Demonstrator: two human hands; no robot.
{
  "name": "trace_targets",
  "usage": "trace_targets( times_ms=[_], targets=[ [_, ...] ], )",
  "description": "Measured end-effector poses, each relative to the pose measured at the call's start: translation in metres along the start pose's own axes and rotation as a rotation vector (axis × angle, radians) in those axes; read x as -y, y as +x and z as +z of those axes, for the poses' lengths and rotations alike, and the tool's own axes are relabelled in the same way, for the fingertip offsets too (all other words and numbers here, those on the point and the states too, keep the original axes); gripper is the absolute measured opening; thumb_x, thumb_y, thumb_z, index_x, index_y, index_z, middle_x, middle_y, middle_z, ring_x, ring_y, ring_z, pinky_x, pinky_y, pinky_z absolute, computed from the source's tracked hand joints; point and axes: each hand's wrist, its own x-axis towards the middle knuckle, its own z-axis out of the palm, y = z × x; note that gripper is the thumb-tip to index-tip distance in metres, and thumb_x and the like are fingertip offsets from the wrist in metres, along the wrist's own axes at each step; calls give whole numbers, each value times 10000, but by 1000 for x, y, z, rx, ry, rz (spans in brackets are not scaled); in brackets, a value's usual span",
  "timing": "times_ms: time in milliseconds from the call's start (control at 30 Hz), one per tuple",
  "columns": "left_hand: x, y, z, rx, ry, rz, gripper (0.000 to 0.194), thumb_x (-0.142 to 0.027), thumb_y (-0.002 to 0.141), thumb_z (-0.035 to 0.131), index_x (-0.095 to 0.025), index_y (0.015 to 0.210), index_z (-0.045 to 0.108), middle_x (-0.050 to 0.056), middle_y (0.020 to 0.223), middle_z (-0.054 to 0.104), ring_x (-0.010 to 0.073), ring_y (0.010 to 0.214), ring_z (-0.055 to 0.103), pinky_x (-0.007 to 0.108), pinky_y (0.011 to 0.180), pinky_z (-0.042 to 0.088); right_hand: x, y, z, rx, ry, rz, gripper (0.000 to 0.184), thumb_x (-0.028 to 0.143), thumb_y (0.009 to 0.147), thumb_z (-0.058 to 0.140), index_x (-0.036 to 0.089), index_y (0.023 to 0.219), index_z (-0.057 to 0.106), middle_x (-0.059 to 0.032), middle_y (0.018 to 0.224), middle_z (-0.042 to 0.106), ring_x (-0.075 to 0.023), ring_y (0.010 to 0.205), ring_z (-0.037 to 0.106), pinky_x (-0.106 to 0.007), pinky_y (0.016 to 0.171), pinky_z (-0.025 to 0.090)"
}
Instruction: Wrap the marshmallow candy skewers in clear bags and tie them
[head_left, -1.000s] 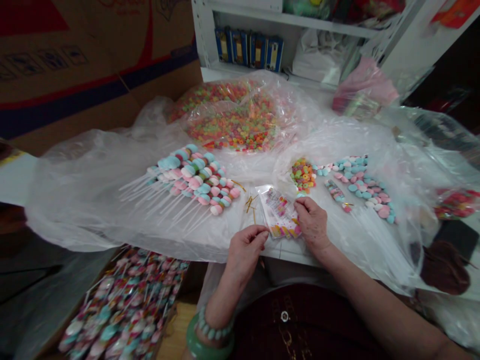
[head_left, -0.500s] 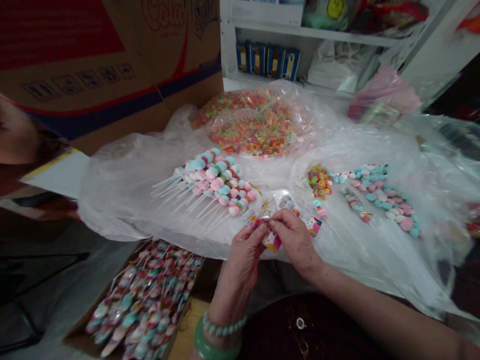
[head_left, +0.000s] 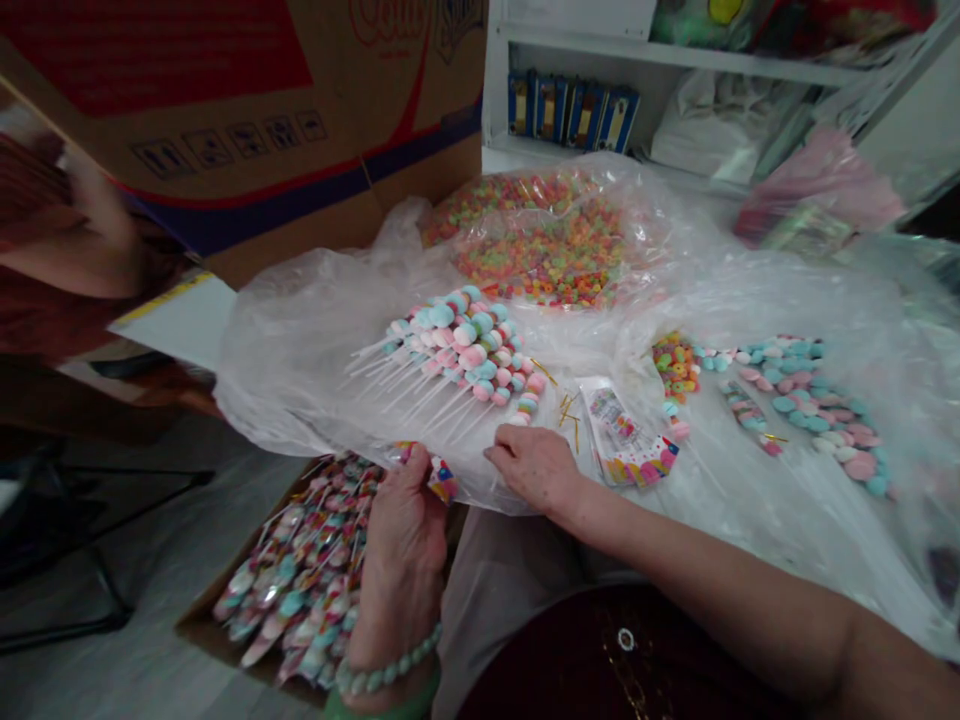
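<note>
My left hand (head_left: 411, 515) is closed on a small printed plastic bag (head_left: 442, 478), at the front edge of the plastic-covered table. To its right, my right hand (head_left: 536, 465) has its fingers pinched at the lower end of a candy skewer (head_left: 531, 392), whose pink, blue and white candies stand just above the knuckles; its stick is mostly hidden by the hand. The skewer lies at the right end of a pile of candy skewers (head_left: 469, 340) with white sticks. Gold twist ties (head_left: 568, 410) and a fanned stack of printed bags (head_left: 626, 440) lie right of that hand.
Below the table edge, a carton (head_left: 300, 570) is full of wrapped candy skewers. Behind the pile lies a big clear bag of coloured ring candies (head_left: 547, 240). Loose candies (head_left: 817, 400) spread at right. A large cardboard box (head_left: 300, 190) stands at left, near another person's arm (head_left: 90, 240).
My hands have moved apart. The left has carried the printed bag leftward and down; the right has left the bag and gone to a skewer at the pile's right end. The view has shifted left.
</note>
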Motion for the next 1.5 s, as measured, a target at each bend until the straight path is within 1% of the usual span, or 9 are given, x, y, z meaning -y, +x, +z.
trace_targets(
  times_ms=[100, 200, 333, 400, 700, 933, 1100, 1267, 1500],
  targets=[
    [2, -3, 4, 15, 71, -29, 32, -105, 696, 642, -119, 720, 659, -3, 670, 647, 98, 542, 574, 194, 507, 493, -21, -17, -3, -57, 63, 115, 157, 201, 804, 461, 220, 849, 610, -44, 803, 675, -201, 761, 609, -280, 609, 335],
    [0, -7, 10, 22, 113, -72, 61, -75, 657, 633, -113, 609, 627, -15, 596, 600, 86, 514, 553, 178, 490, 484, -44, -24, -6, -133, 380, 331, 189, 135, 691, 498, 212, 847, 573, 5, 654, 596, -160, 618, 548, -258, 562, 314],
    [-1, -16, 22, 33, 197, -102, 32, -70, 682, 662, -94, 660, 658, 10, 632, 637, 102, 524, 572, 198, 480, 505, -67, -24, -15, -65, 1003, 433, 38, 205, 662, 523, 191, 692, 540, 71, 483, 411, -98, 437, 364, -238, 473, 260],
    [0, -19, 27, 18, 167, -108, 53, -50, 712, 655, -96, 685, 658, 17, 636, 651, 111, 528, 587, 221, 504, 530, -73, -29, -22, -123, 1103, 402, 103, 280, 685, 547, 184, 650, 546, 75, 475, 381, -88, 436, 318, -237, 462, 236],
    [-1, -25, 49, -177, -110, -221, 144, -95, 866, 570, -162, 741, 594, -22, 607, 634, 113, 544, 630, 249, 559, 547, -65, -102, -35, -272, 777, -28, 164, 251, 822, 509, 186, 688, 577, 21, 607, 515, -122, 599, 479, -248, 583, 348],
    [1, -32, 63, -98, -220, -219, 208, -126, 923, 484, -154, 742, 583, 1, 617, 659, 123, 555, 649, 271, 600, 569, -70, -110, -23, -435, 485, -276, 171, 178, 896, 466, 175, 777, 588, -12, 701, 598, -129, 656, 541, -246, 630, 375],
    [6, -33, 61, -38, -174, -146, 194, -119, 906, 512, -152, 735, 598, -1, 622, 662, 128, 589, 660, 288, 645, 576, -76, -109, -24, -521, 275, -345, 193, 141, 897, 464, 174, 782, 616, -30, 698, 610, -145, 659, 544, -263, 634, 387],
    [8, -27, 53, 41, -129, 67, 105, -106, 857, 578, -158, 778, 622, 6, 725, 697, 109, 628, 663, 227, 641, 561, -78, -107, -25, -608, 81, -444, 233, 111, 887, 472, 180, 747, 646, -67, 720, 621, -173, 713, 557, -285, 672, 410],
    [11, -19, 42, 114, -102, 95, 85, -77, 791, 632, -149, 747, 632, -4, 671, 685, 107, 581, 647, 226, 581, 558, -79, -101, -19, -505, 281, -359, 199, 145, 891, 474, 169, 798, 648, -49, 707, 628, -166, 690, 573, -282, 666, 424]
  ],
)
